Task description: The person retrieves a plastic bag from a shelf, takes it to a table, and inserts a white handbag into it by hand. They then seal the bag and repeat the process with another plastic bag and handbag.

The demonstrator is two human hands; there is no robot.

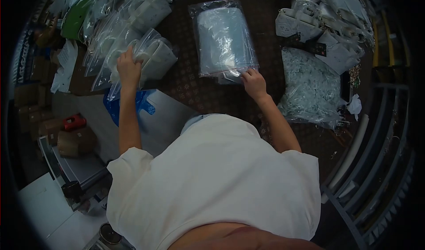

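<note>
At the left of the table, my left hand [129,67] reaches onto a bagged white item [158,57] in clear plastic, its fingers partly spread at the bag's top edge. My right hand [254,82] has its fingers closed at the lower right corner of a stack of clear plastic bags [225,40], which lies flat on the dark patterned table. Whether the fingers pinch a bag's edge or only press on it is too small to tell.
More bagged white items [148,12] and a green item [76,17] lie at the upper left. At the right are a large bag of clear pieces [308,84] and white bags [296,25] with chains. A blue plastic bag [113,108] sits at the left edge.
</note>
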